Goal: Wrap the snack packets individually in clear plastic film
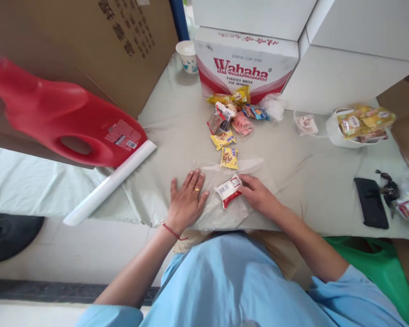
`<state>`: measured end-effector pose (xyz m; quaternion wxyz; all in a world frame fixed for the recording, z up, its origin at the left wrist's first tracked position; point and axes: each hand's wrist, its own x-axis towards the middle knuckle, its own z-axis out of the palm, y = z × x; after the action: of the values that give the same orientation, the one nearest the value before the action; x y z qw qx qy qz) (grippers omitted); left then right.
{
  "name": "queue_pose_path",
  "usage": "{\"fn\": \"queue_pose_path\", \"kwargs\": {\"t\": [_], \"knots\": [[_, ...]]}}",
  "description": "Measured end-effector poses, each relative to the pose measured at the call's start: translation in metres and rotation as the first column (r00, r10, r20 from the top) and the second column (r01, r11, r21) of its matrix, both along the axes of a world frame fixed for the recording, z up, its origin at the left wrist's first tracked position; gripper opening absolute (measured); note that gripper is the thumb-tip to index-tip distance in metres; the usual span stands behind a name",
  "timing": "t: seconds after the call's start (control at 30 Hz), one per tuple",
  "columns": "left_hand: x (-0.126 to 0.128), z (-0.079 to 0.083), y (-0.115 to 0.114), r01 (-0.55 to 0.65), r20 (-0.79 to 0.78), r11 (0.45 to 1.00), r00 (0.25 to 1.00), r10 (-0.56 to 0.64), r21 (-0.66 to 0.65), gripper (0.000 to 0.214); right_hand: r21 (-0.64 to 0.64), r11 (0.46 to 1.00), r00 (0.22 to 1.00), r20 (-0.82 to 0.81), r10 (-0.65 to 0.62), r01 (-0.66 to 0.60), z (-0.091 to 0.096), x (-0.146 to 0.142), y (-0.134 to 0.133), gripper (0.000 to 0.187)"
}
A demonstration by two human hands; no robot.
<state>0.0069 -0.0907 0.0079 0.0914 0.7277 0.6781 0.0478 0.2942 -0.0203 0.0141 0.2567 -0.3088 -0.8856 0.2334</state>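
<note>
The left hand (pixel 187 202) lies palm down and wide, fingers slightly spread, on a clear plastic bag (pixel 221 219) spread at the near edge of the table (pixel 177 118). It holds nothing. A ring sits on 1 finger and a red thread circles the wrist.

The right hand (pixel 259 195) has its fingers drawn narrow against the right end of a red-and-white snack packet (pixel 229 190). Whether they pinch it or only press on it cannot be told. The packet lies on the bag between the 2 hands, near the middle of the near edge. It shows a white label with a barcode, its print too small to read.

Just beyond the bag lie 2 yellow cookie packets (pixel 226 147), each with a small blue label that is not legible. Farther toward the far edge is a loose heap of snack packets (pixel 236 113) in yellow, pink, red and blue. It touches a red-and-white carton (pixel 245 68) printed "Wahaha" over "PURIFIED WATER FOR DRINKING". A paper cup (pixel 187 56) stands left of the carton.

At the left edge a red plastic jug (pixel 61 118) with a handle and a small label lies tilted against a brown cardboard box (pixel 129 36) that bears dark Chinese characters. A white roll (pixel 111 181) slants off that edge.

Toward the right edge a white bag (pixel 337 134) holds yellow packets, and nearer lie a black phone (pixel 371 202) and keys (pixel 388 186).
</note>
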Motion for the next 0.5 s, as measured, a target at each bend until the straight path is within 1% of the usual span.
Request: {"fn": "queue_pose_path", "kwargs": {"t": [0.07,0.1,0.17,0.27,0.4,0.47,0.5], "knots": [[0.000,0.000,0.000,-0.004,-0.006,1.000,1.000,0.004,-0.006,0.063,0.003,0.998,0.995,0.077,-0.069,0.069,-0.013,0.010,-0.005,0.040],[0.000,0.000,0.000,-0.003,-0.007,1.000,1.000,0.003,-0.008,0.063,0.008,0.994,0.985,0.130,-0.110,0.110,-0.017,0.018,-0.010,0.044],[0.001,0.000,0.000,0.005,-0.003,1.000,1.000,-0.005,-0.006,0.063,0.023,0.983,0.952,0.245,-0.182,0.182,-0.018,0.038,-0.024,0.054],[0.006,-0.001,-0.005,0.043,0.011,0.999,0.999,-0.043,0.001,0.063,0.024,0.967,0.905,0.349,-0.244,0.252,-0.015,0.063,-0.061,0.066],[0.014,0.000,-0.016,0.155,0.039,0.988,0.987,-0.155,-0.004,0.062,0.001,0.942,0.878,0.364,-0.312,0.335,-0.009,0.080,-0.119,0.078],[0.015,0.000,-0.017,0.200,0.057,0.980,0.978,-0.200,-0.007,0.061,-0.047,0.939,0.892,0.333,-0.306,0.340,0.000,0.087,-0.138,0.074],[0.014,0.000,-0.017,0.215,0.067,0.977,0.975,-0.214,-0.007,0.061,-0.084,0.936,0.905,0.297,-0.303,0.341,0.006,0.092,-0.142,0.067]]}}
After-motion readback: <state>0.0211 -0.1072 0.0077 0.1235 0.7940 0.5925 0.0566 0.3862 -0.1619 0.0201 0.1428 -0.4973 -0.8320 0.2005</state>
